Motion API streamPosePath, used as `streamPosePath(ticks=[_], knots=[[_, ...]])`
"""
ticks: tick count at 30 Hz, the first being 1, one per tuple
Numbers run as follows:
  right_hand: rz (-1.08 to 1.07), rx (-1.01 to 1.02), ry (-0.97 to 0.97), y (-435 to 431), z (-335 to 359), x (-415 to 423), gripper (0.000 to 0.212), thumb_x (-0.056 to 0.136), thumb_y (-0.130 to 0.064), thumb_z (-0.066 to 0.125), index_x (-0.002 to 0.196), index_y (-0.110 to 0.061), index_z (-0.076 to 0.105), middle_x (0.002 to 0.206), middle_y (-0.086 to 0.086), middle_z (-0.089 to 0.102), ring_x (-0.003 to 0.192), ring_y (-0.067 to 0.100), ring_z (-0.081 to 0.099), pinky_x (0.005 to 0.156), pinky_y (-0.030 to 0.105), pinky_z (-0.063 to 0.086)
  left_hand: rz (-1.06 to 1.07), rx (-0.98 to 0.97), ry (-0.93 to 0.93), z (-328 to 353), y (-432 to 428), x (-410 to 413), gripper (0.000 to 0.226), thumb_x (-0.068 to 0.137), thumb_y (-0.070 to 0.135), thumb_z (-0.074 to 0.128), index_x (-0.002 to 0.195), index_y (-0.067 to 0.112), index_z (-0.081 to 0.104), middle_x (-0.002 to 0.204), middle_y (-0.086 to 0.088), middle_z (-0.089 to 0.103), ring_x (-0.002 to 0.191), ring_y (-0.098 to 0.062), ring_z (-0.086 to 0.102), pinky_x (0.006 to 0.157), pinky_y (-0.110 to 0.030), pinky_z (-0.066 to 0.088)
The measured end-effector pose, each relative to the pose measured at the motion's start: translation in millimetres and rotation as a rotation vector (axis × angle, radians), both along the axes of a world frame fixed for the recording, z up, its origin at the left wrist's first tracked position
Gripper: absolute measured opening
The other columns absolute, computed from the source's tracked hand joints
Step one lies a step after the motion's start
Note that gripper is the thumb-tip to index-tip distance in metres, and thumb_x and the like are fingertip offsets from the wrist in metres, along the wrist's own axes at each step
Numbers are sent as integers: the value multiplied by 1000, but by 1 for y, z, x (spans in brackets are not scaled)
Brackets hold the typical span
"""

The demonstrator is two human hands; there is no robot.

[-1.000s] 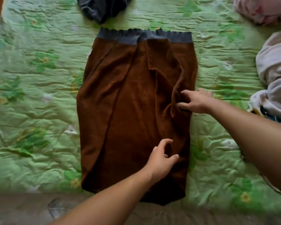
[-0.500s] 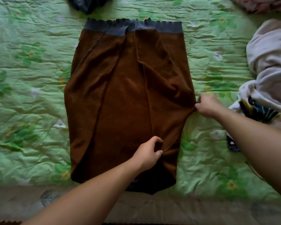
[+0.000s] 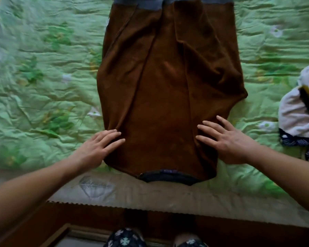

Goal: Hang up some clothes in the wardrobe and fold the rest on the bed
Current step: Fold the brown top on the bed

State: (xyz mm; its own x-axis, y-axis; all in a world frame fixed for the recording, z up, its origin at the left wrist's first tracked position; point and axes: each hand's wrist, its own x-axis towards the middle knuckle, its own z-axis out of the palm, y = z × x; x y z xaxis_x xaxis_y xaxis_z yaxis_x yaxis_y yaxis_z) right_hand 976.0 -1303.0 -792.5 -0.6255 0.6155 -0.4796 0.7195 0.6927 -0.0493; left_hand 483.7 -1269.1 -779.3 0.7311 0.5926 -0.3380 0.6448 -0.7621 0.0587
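Brown garment (image 3: 164, 86) lies flat on the green quilt (image 3: 43, 68) of the bed (image 3: 168, 196), sides folded in twd the middle. Grey band (image 3: 185, 4) at the far end, dark neck edge (image 3: 168, 177) nearest the person. The 2 hands are apart, fingers straight, gripping nothing: left hand (image 3: 98, 148) rests on the lower L edge, right hand (image 3: 228, 141) on the lower R edge. Pile of clothes (image 3: 296, 111) lies at R, apart from the garment.
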Motion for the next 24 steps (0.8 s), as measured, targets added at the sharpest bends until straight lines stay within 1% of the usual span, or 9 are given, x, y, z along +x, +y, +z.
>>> streamPosePath(ticks=[3,6,9,13,16,18,19,22,24], knots=[[84,26,72,-17,-6,-1,80,68,-29,63,145,-15,49,153,17,42,144,37,36,116,65,20,122,-65,-144,-11,-2,-16,88,64,-16,62,145,13,45,147,-24,38,127,-43,51,101,-51,50],[87,86,132,-28,-14,6,52,79,-29,58,128,-12,62,142,21,52,136,40,46,115,65,23,29,-56,-112,-24,-10,-19,66,79,7,55,145,10,45,148,-19,45,141,-36,40,114,-53,36],[35,163,193,-33,-13,6,25,92,-29,56,108,-14,66,124,19,60,123,40,56,114,64,27,-102,-1,-45,-30,-10,-9,62,82,14,44,144,11,51,155,-13,41,149,-31,29,118,-58,25],[-112,162,282,-34,-9,-3,29,99,-31,45,105,-13,67,110,11,67,113,33,63,112,56,35,-75,-2,-203,-35,3,8,41,100,21,39,131,10,63,142,-8,57,137,-27,49,115,-58,31],[-378,13,411,-17,12,-19,28,91,-30,44,115,-22,55,101,5,70,97,28,69,104,46,45,75,-178,-362,-21,24,15,37,103,30,38,122,11,63,129,-6,61,113,-26,65,105,-42,45],[-643,-139,502,7,39,-27,36,82,-29,42,118,-32,48,103,2,68,93,28,68,90,40,53,257,-322,-446,3,49,21,33,91,22,48,121,15,59,124,-3,53,99,-24,64,90,-34,52],[-774,-170,547,23,56,-30,40,79,-28,42,118,-35,48,104,0,67,92,26,66,81,35,52,366,-352,-503,16,66,23,38,82,16,51,118,15,61,120,-1,54,98,-21,63,88,-31,51],[-981,-15,685,100,94,-27,37,81,-25,43,115,-37,52,97,2,65,85,25,62,72,30,43,699,-309,-682,53,142,36,50,69,2,51,114,19,65,111,0,66,103,-18,63,92,-17,45],[-1103,152,684,168,99,-15,31,92,-19,49,122,-27,52,102,16,66,92,35,63,74,35,42,878,-241,-689,61,206,41,51,79,-3,55,123,22,60,112,-6,68,104,-23,65,94,-26,48]])
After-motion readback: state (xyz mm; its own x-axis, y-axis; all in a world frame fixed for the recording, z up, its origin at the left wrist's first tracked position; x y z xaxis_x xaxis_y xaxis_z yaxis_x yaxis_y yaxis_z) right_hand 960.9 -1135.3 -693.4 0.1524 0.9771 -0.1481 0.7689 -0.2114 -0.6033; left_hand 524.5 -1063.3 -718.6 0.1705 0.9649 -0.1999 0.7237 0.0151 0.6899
